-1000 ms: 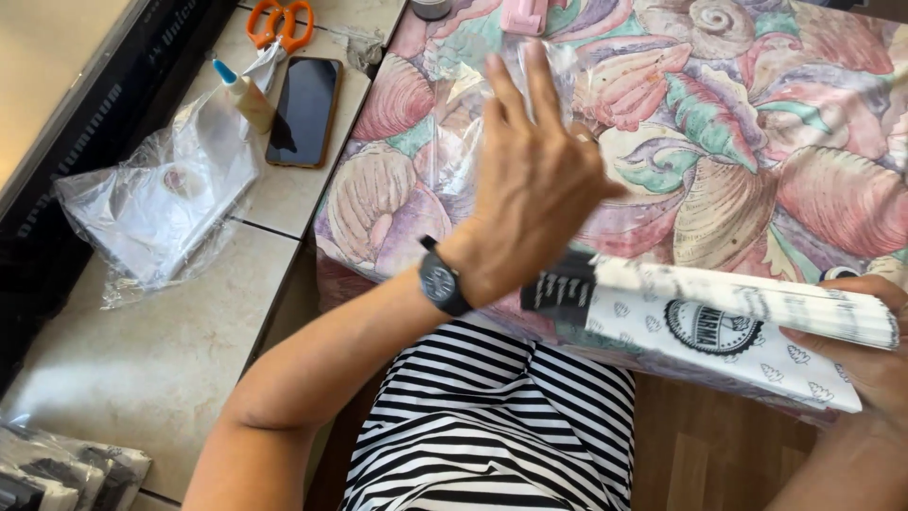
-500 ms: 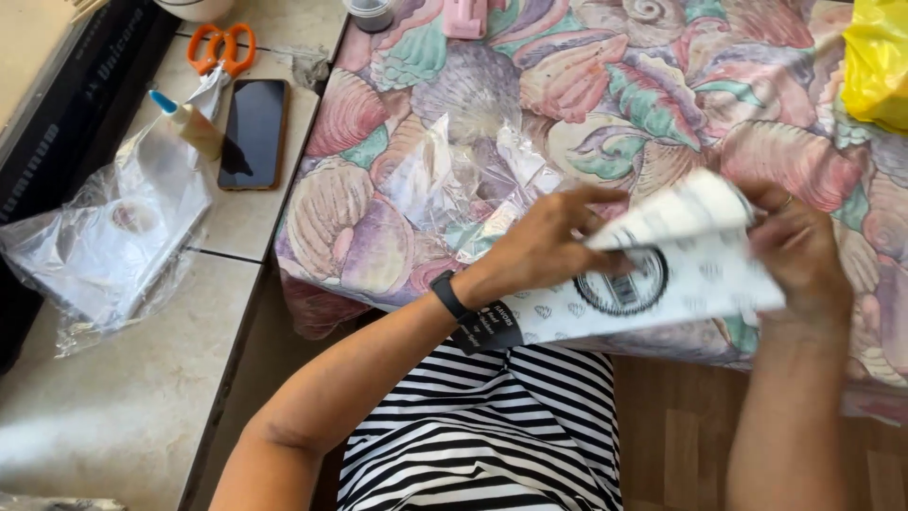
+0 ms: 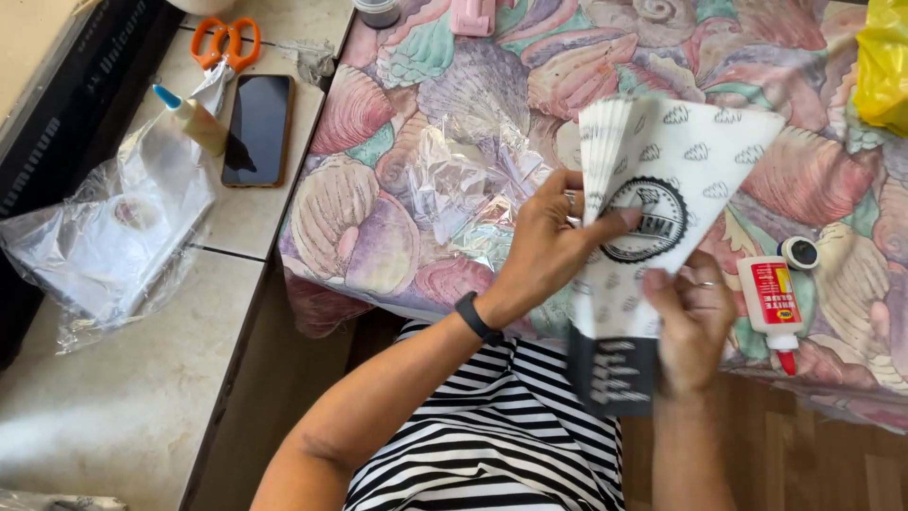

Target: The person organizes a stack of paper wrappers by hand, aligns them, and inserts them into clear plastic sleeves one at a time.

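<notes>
Stack of printed paper cones (image 3: 662, 189): white with small cloud marks, a round black emblem and a dark band at the narrow end. It is held upright above the near edge of the shell-patterned tablecloth (image 3: 397, 57), wide end fanned toward 12 o'clock. The left hand (image 3: 549, 241) grasps the stack's left edge, thumb laid across the emblem, fingers curled behind the sheets. The right hand (image 3: 695, 317) pinches the lower right part just above the dark band, fingers closed on the paper.

Step in hand, as judged: fanning the stack to separate or count single cones. The next move would call for the left thumb to slide one sheet free while the right hand holds the narrow end steady.

At 9 o'clock of the stack, crumpled clear wrap (image 3: 463, 180) lies on the cloth. At 3 o'clock, a white glue bottle (image 3: 776, 303) with red label lies flat, its cap (image 3: 800, 253) just beside it. Well apart at 10 o'clock, on the side counter (image 3: 113, 407): a dark phone (image 3: 257, 130), orange scissors (image 3: 225, 43), a second glue bottle (image 3: 192, 115), and a clear plastic bag (image 3: 104, 246). A yellow bag (image 3: 884, 61) sits at 2 o'clock.
</notes>
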